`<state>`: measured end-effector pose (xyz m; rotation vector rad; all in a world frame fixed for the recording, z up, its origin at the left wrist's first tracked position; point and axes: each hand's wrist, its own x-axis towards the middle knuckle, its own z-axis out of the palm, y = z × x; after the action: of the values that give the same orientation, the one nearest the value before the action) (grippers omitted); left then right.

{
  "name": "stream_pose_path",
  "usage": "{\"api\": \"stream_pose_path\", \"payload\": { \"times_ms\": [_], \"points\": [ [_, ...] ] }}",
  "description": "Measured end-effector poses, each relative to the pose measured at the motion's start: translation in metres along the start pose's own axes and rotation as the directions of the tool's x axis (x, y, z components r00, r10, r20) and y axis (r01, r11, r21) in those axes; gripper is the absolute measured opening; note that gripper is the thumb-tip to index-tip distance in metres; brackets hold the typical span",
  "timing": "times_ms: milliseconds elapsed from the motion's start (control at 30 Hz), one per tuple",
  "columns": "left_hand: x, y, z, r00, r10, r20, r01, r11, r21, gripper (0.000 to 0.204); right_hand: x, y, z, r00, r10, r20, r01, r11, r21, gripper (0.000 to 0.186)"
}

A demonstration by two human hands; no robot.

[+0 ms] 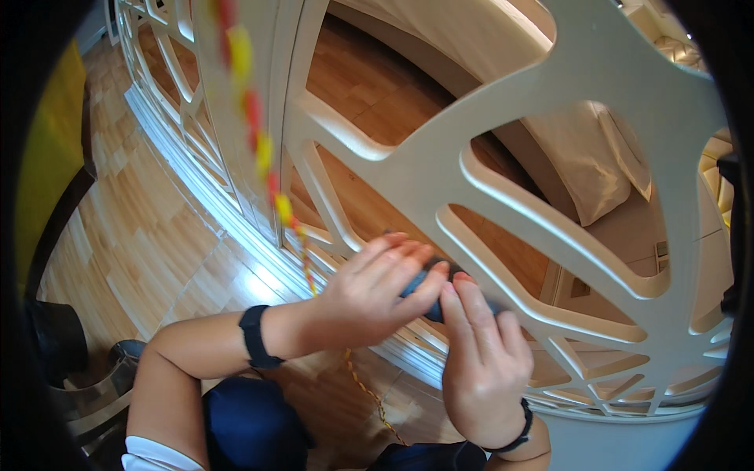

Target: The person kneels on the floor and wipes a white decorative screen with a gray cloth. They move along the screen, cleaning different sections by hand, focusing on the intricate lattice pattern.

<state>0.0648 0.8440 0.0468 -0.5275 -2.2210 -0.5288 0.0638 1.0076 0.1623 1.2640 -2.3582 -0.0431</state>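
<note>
My left hand (361, 294) comes in from the left, its fingers bent over a dark blue-grey, cloth-like piece (433, 311). From below, my right hand (485, 369) grips the same piece with fingers pressed together, close beside the left fingertips. Most of the piece is hidden under the fingers, so its exact kind is unclear. Both hands are at a white openwork lattice panel (428, 169); whether the piece touches a bar cannot be made out. A red and yellow twisted cord (264, 153) hangs down past my left forearm, blurred near the top.
Light wood flooring (149, 243) and a white floor track (184, 177) run along the panel's left. Beyond the openings lies pale fabric (581, 161). At the left are a yellow surface (51, 157) with a dark edge and a shiny metal piece (102, 396).
</note>
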Motion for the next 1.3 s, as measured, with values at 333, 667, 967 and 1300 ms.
{"api": "stream_pose_path", "payload": {
  "times_ms": [333,667,967,1300],
  "points": [
    [-0.034,-0.036,-0.017,0.998,0.06,-0.021,-0.05,0.938,0.342,0.028,0.006,-0.03,0.095,0.988,-0.013,-0.155,0.027,0.996,0.087,0.04],
    [-0.065,-0.038,0.002,0.97,0.098,-0.224,-0.031,0.958,0.285,0.029,-0.01,-0.039,0.105,0.937,-0.07,-0.343,0.14,0.973,0.182,0.033],
    [-0.098,-0.05,0.031,0.936,-0.242,-0.256,0.244,0.97,-0.027,0.04,0.013,-0.062,0.151,0.95,-0.055,-0.308,0.108,0.981,0.158,0.034],
    [-0.105,-0.065,0.024,0.896,-0.425,-0.128,0.442,0.884,0.155,0.036,0.022,-0.084,0.182,0.959,0.049,-0.279,0.048,0.943,0.331,0.028]
  ]
}}
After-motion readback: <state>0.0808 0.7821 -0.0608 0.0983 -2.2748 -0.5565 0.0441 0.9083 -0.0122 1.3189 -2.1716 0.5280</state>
